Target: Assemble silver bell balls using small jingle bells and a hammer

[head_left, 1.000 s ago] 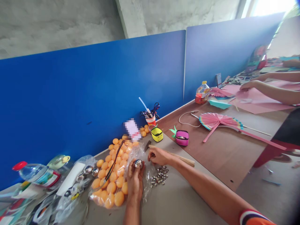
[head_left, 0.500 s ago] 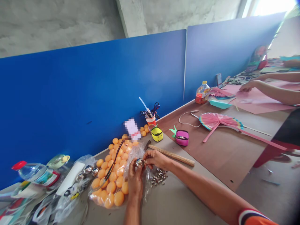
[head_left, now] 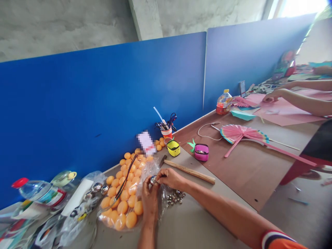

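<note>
A shiny silver ball [head_left: 153, 179] is pinched between the thumb and fingers of my left hand [head_left: 149, 195]. Against the ball's right side, my right hand [head_left: 169, 178] has its thumb and fingertips pressed together; whatever they grip is too small to make out. Just below the right hand lies a heap of small silver bells or beads [head_left: 175, 198] on the table. Left of my hands, a clear plastic bag [head_left: 109, 221] holds many orange balls [head_left: 125, 194], with a dark cord across them. More silver balls [head_left: 97, 187] lie farther left.
A hammer [head_left: 190, 171] lies beyond my right hand, near yellow [head_left: 173, 148] and magenta [head_left: 201, 152] small baskets. A cup of tools [head_left: 166, 132] stands by the blue partition [head_left: 103, 103]. Bottles [head_left: 44, 193] lie left. A pink paper fan [head_left: 241, 134] and a co-worker's hands [head_left: 272, 96] are right.
My right hand has shifted slightly left and up against the silver ball. The left hand still holds the ball, tilted a little. The co-worker's hand has moved slightly left.
</note>
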A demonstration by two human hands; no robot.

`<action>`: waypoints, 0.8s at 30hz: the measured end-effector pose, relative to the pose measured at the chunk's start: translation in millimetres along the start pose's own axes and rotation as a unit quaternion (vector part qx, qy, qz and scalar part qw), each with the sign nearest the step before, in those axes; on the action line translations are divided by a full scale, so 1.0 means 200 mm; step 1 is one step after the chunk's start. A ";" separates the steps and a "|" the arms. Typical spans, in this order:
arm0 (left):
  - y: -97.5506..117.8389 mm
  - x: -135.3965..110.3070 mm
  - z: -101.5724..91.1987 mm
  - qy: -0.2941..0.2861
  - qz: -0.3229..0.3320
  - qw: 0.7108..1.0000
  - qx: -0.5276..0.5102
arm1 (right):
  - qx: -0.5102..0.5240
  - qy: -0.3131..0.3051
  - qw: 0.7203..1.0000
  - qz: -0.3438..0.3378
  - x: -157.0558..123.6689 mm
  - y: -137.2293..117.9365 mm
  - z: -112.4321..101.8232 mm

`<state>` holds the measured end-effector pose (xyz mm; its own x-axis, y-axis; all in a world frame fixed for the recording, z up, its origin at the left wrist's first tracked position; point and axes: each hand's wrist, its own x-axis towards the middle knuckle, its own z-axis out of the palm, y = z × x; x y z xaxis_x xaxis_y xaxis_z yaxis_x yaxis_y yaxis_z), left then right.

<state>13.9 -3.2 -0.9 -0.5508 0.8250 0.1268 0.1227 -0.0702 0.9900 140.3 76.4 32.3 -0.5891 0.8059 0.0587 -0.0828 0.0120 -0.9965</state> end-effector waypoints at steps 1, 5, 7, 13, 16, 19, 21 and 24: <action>0.00 0.00 0.00 -0.010 -0.005 1.000 0.002 | -0.003 0.001 1.000 0.006 0.00 -0.01 0.00; 0.01 0.00 -0.01 -0.018 -0.008 1.000 -0.015 | -0.023 0.006 0.999 0.033 -0.01 -0.03 0.00; 0.02 0.00 -0.01 -0.015 -0.008 1.000 -0.017 | -0.021 0.004 0.999 0.050 -0.02 -0.03 0.00; 0.05 -0.02 0.00 -0.012 -0.001 1.000 0.009 | 0.030 -0.002 0.996 0.090 0.00 -0.01 -0.01; 0.05 -0.02 -0.01 -0.018 -0.008 1.000 0.013 | 0.045 -0.006 0.994 0.100 0.00 -0.01 -0.01; 0.05 -0.03 0.00 -0.021 -0.011 1.000 0.011 | 0.063 -0.002 0.992 0.110 0.00 -0.01 -0.01; 0.05 -0.03 0.00 -0.022 -0.009 1.000 0.015 | 0.079 -0.001 0.989 0.121 0.00 -0.01 -0.01; 0.06 -0.03 0.00 -0.018 -0.005 1.000 0.025 | 0.097 -0.003 0.986 0.139 0.00 -0.01 -0.01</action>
<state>19.3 -9.2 10.1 -0.5224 0.8450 0.1141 0.1598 -0.0344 0.9865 142.3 77.4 33.9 -0.6151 0.7591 -0.2133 -0.0695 -0.3217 -0.9443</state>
